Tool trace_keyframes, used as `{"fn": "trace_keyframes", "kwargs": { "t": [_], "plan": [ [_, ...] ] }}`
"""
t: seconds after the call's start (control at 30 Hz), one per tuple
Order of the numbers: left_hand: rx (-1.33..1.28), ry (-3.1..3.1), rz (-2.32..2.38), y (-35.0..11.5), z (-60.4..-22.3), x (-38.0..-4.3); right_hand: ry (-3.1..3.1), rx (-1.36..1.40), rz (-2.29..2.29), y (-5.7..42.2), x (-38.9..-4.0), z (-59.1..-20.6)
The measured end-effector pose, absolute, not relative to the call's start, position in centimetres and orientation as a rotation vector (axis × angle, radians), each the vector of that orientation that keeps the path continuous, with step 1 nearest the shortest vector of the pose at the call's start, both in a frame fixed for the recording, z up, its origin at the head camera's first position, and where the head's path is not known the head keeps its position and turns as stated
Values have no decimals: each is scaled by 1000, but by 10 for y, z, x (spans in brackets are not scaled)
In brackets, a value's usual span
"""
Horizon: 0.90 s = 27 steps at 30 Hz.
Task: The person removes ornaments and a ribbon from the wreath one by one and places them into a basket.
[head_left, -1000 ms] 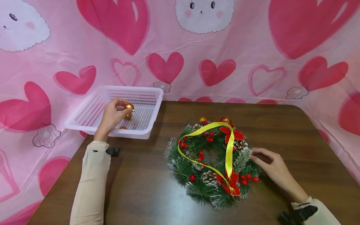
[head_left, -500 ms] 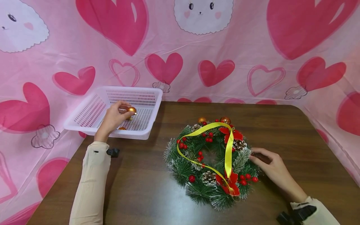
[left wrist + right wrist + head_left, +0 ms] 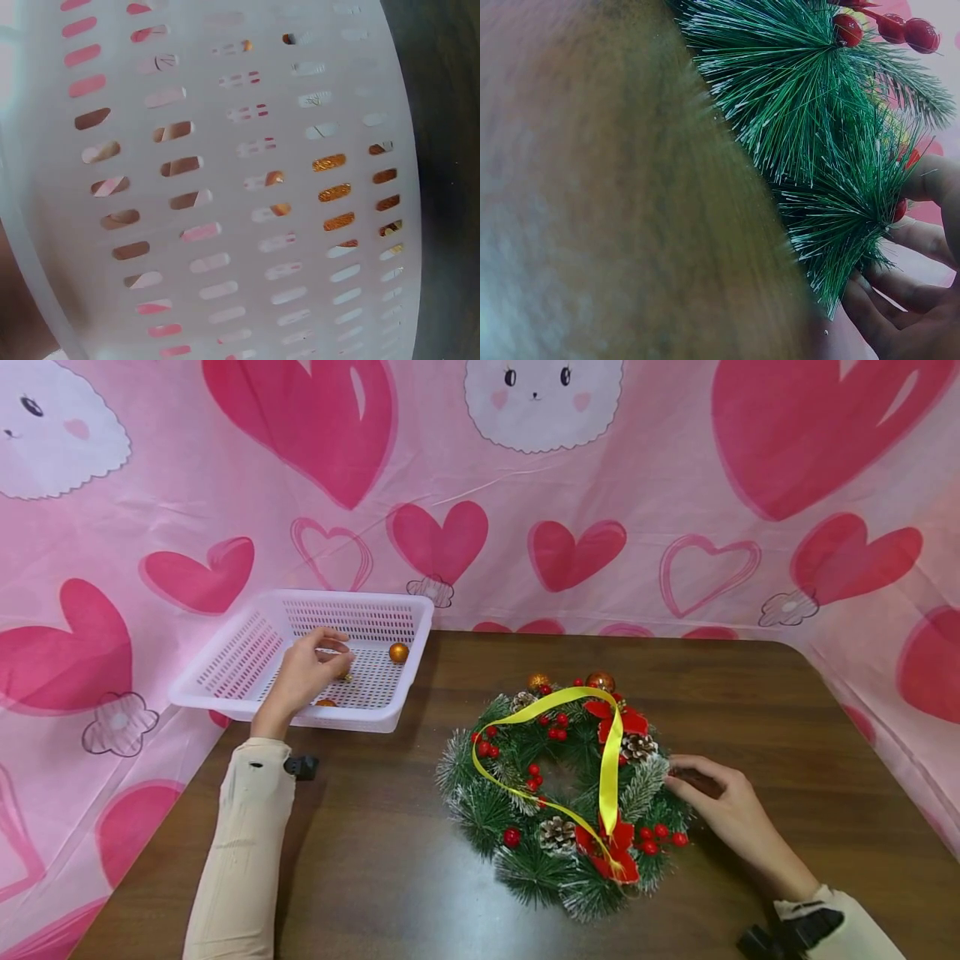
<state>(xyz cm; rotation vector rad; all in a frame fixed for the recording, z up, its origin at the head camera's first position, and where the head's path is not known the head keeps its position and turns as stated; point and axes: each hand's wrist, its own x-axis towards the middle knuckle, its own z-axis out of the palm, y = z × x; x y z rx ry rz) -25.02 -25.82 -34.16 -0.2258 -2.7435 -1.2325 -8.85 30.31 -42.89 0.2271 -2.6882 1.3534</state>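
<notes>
My left hand (image 3: pixel 303 670) hovers inside the white plastic basket (image 3: pixel 363 718), thumb and fingers apart with nothing between them. To its right, a shiny gold Christmas ball (image 3: pixel 398 652) lies near the basket's right wall. Another gold ball (image 3: pixel 326 702) sits at the front, and one more is mostly hidden below the fingers. In the left wrist view, the slotted basket wall (image 3: pixel 225 172) blocks the hand. My right hand (image 3: pixel 738 814) grips the right edge of a green Christmas wreath (image 3: pixel 480 810); its fingertips (image 3: pixel 919 238) touch the needles in the right wrist view.
A yellow ribbon (image 3: pixel 611 760) loops over the wreath, among red berries, red flowers and pine cones (image 3: pixel 558 833). Two gold balls sit at its far edge, one being the glittery ball (image 3: pixel 537 682). A pink heart-patterned cloth (image 3: pixel 645 485) hangs behind the brown table (image 3: pixel 375 843).
My left hand has let go of a gold Christmas ball, which now lies farther right in the basket. The right hand and the wreath have stayed in place.
</notes>
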Motion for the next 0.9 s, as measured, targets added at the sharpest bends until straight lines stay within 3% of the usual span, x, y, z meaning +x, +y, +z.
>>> {"fn": "trace_keyframes", "kwargs": {
  "t": [0.9],
  "plan": [
    [-365,-2620,-1212,-222,-326,-241,-2683,240,1347,303,-89,-429]
  ]
}}
